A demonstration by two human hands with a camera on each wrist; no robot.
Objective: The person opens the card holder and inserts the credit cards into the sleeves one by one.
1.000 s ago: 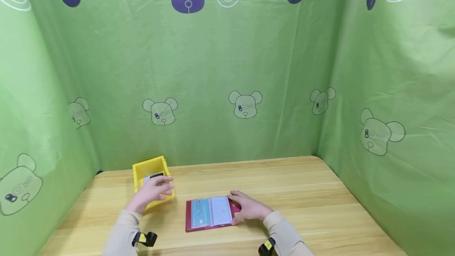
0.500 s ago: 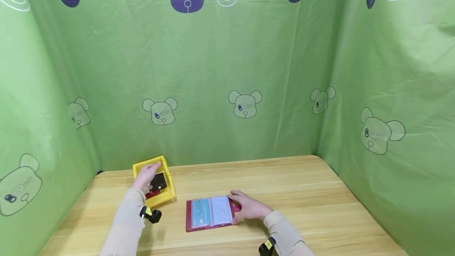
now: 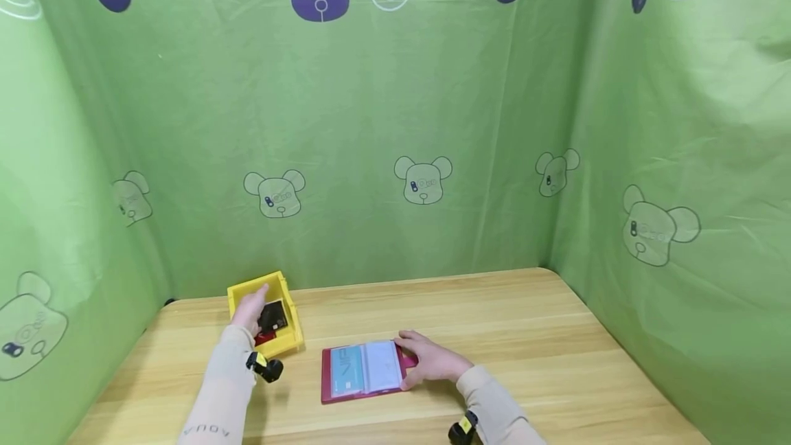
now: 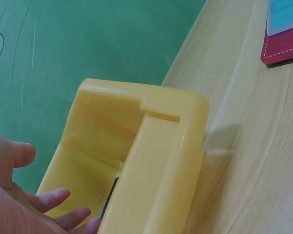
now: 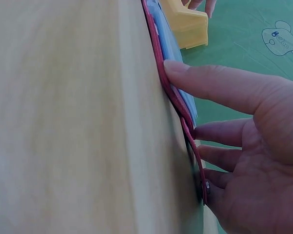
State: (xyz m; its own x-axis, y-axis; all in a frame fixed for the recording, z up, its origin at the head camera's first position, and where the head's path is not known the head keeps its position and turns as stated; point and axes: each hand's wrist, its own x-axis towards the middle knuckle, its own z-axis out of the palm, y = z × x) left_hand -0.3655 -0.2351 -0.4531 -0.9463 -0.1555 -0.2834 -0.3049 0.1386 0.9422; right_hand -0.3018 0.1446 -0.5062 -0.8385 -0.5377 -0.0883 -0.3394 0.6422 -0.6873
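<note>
An open red card holder [image 3: 327, 376] lies flat on the table, with a turquoise card [image 3: 346, 373] lettered "VIP" in its left clear sleeve. My right hand [image 3: 435, 359] holds it at the right edge, thumb at the near side and fingers toward the far side; in the right wrist view the thumb [image 5: 205, 80] rests on its edge. My left hand [image 3: 249, 311] reaches into a yellow bin [image 3: 287, 343], fingers spread and slightly bent, nothing visible in them. Inside the bin lie a flat black item [image 3: 273, 316] and a red item [image 3: 266, 338], partly covered by the hand.
The wooden table [image 3: 525, 335] carries the bin at its back left and the card holder near the middle. A green printed curtain [image 3: 371, 101] encloses the back and both sides. Small black cameras [image 3: 266, 367] sit on both wrists.
My left hand has gone from above the bin's near right side to inside its left part, uncovering the black and red items. The right hand and card holder stay put.
</note>
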